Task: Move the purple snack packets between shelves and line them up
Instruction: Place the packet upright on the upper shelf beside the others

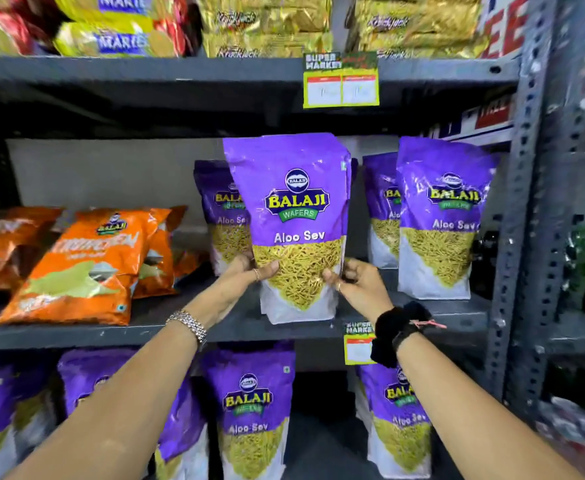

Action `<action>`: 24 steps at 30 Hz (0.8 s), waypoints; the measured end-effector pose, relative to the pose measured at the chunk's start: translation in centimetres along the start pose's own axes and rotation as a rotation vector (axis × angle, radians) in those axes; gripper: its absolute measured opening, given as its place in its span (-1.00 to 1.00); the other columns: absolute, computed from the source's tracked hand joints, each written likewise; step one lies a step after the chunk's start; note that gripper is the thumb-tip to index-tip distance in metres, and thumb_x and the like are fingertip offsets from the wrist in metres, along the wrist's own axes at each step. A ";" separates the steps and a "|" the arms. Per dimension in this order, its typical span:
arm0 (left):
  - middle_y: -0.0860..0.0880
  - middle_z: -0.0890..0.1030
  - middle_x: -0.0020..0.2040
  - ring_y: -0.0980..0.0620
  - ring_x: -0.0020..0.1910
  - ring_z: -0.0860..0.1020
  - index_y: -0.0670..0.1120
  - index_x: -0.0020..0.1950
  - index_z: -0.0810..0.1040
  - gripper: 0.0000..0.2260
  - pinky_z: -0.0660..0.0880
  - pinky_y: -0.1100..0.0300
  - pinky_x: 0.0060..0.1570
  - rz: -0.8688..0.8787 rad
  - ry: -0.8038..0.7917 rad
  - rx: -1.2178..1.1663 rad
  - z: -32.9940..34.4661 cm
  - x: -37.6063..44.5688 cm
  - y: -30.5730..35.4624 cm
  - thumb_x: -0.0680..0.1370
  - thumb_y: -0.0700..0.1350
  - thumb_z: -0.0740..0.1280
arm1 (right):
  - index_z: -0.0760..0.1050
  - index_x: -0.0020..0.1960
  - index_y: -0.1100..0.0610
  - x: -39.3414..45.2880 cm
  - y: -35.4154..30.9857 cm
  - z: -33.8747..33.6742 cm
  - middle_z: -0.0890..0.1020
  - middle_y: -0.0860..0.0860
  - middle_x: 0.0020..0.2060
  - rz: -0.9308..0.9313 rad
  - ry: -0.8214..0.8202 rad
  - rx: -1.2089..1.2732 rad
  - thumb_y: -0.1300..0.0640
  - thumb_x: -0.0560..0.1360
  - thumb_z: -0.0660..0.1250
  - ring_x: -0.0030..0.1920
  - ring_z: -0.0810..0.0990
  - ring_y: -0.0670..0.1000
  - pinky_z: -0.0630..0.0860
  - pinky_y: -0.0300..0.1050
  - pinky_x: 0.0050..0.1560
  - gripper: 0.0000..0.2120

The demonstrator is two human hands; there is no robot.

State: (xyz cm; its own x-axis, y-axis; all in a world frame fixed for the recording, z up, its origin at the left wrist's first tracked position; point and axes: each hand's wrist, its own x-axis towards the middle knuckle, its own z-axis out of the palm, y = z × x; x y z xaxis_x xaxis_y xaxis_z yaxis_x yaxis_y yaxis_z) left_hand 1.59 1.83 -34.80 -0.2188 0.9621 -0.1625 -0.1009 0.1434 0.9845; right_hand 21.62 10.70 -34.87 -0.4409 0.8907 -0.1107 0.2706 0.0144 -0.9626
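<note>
The purple packet [292, 223] stands upright on the middle shelf [145, 329] — left hand [240, 277] and right hand [356, 282] clasp its lower sides.

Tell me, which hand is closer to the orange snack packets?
Left. The left hand grips the held purple packet on the side facing the orange packets. The right hand grips the packet's far edge, further from them.
</note>
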 end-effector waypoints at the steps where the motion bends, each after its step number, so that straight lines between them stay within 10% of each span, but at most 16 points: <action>1: 0.03 0.66 0.06 0.14 0.07 0.59 -0.14 0.20 0.49 -0.61 0.46 0.21 0.20 -0.005 0.004 0.003 0.3 0.3 0.0 0.39 -0.21 0.39 | 0.50 -0.15 0.29 0.3 0.0 -0.1 0.62 0.20 -0.22 -0.005 0.001 0.000 0.15 0.40 0.40 -0.12 0.54 -0.01 0.43 -0.09 -0.04 -0.80; 10: -0.03 0.53 0.22 0.04 0.22 0.49 -0.03 0.29 0.30 -0.37 0.40 0.16 0.28 -0.005 0.019 0.130 3.0 1.9 0.6 0.31 -0.09 0.52 | 0.39 -0.33 0.03 1.9 0.2 -0.8 0.53 -0.06 -0.38 -0.006 0.081 -0.066 0.10 0.43 0.36 -0.22 0.50 -0.04 0.39 -0.14 -0.08 -0.79; 18: -0.04 0.49 0.33 0.03 0.31 0.45 -0.06 0.42 0.18 -0.10 0.35 0.11 0.37 -0.047 0.041 0.167 2.7 0.2 0.6 0.20 0.05 0.54 | 0.47 0.03 0.36 0.9 0.4 -0.1 0.63 0.32 0.02 -0.010 0.054 -0.041 0.13 0.44 0.35 -0.03 0.59 0.07 0.45 0.17 0.25 -0.70; 24: -0.06 0.48 0.33 0.04 0.27 0.45 -0.10 0.42 0.18 -0.26 0.36 0.12 0.35 -0.032 0.089 0.220 3.2 -2.8 2.0 0.36 -0.09 0.50 | 0.49 0.08 0.29 -1.2 -0.6 0.3 0.62 0.14 -0.03 0.000 0.055 0.073 0.16 0.43 0.37 0.01 0.56 0.01 0.49 -0.13 0.13 -0.71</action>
State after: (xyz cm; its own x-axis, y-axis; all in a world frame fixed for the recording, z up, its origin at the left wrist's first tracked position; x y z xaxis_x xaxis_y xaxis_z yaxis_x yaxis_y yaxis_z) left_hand 5.11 0.14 -32.12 -0.3043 0.9336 -0.1891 0.1027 0.2295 0.9679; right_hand 21.69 9.50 -34.28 -0.3925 0.9144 -0.0989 0.2068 -0.0170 -0.9782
